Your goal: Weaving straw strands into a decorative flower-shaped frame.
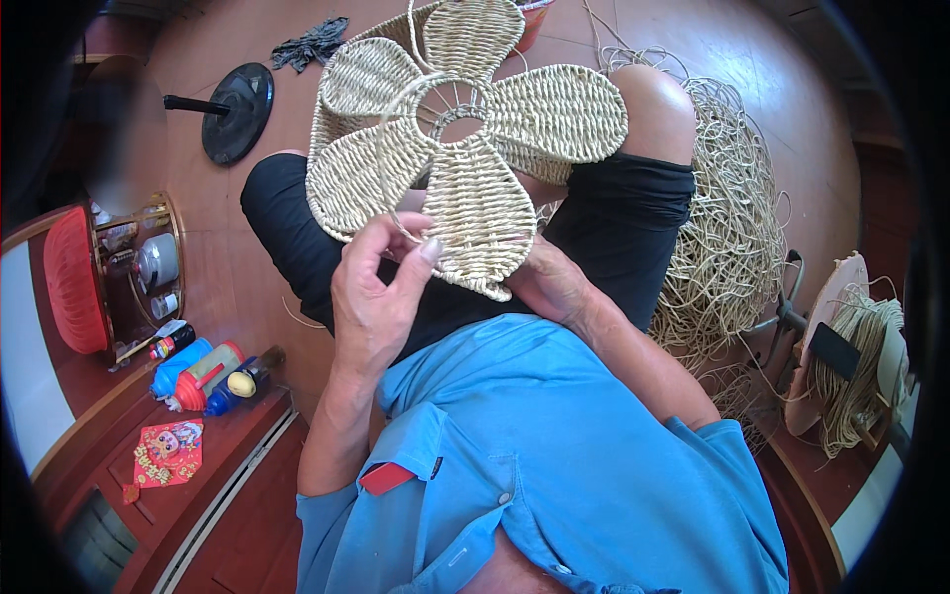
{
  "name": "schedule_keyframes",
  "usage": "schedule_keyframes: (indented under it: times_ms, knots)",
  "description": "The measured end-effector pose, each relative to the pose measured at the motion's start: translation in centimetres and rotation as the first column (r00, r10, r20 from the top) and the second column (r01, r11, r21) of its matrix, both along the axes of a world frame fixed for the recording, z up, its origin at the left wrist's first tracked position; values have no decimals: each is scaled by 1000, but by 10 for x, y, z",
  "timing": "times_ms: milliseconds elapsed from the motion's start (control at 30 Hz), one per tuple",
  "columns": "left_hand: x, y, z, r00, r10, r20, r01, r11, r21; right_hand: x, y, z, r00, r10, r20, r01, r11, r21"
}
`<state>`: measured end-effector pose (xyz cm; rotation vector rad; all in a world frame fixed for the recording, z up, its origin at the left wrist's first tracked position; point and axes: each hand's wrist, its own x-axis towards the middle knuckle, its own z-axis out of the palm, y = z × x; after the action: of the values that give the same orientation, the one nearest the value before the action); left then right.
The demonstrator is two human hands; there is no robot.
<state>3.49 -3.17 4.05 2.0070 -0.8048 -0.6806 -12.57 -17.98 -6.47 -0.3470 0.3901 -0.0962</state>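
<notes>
"Although the work cannot be seen from every side, can the step in hand be judged?"

"It appears that cord (pixel 382 148) is being worked into the lower petal (pixel 482 213) of a flower-shaped woven panel (pixel 510 104), which is held over the black-clothed thighs (pixel 625 213). Near the petal's left edge, the cord seems to be pinched between thumb and forefinger of the left hand (pixel 381 262)."

"And how is the right hand (pixel 549 280) placed?"

"It is set at the petal's lower right edge, probably as support. Its fingers are covered by the weave, so it cannot be told whether they are closed on anything."

"What is called for by the next move?"

"Probably, the slack cord should be drawn tight and even, while the petal is steadied from below."

"What else is hidden?"

"The cord's tip is concealed at the fingers. The upper petal (pixel 473 35) is cut by the upper border, and the woven body (pixel 539 170) behind is mostly covered. Whether cord is fed from the tangled heap (pixel 727 218) cannot be told."
</notes>
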Motion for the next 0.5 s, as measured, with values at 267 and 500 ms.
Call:
schedule_keyframes:
  times_ms: [267, 500]
  knots:
    - [-12, 7, 7, 893, 344, 289, -203, 883, -423, -9, 1, 2, 990, -14, -141, -13, 982, -186]
    - [-20, -9, 8, 821, -96, 562, 170, 982, -81, -11, 2, 2, 994, -48, -101, 28, 981, -192]
